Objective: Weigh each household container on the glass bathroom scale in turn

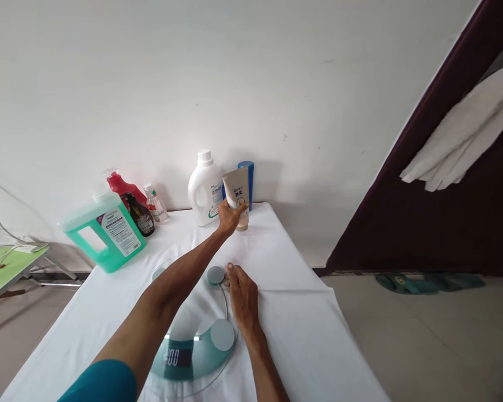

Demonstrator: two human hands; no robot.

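Note:
My left hand [231, 216] reaches forward across the table, closed around a beige squeeze tube [237, 187]. The tube stands cap down with its flat end up, slightly tilted, close to the tabletop; whether it touches the cloth I cannot tell. Just behind it is a blue bottle [251, 184], partly hidden, and on its left a white jug with a handle [201, 190]. Beside the right rim of a round glass scale [222, 335] rests my right hand [243, 296], fingers curled in. What those fingers hold, if anything, is hidden. The scale's display shows zeros; my left arm covers part of it.
A green liquid jug [109, 237], a red bottle [126, 188], a dark bottle [141, 216] and a small clear bottle [156, 205] stand at the back left. White cloth [293, 329] covers the table against the wall. Slippers [406, 283] lie on the floor at right.

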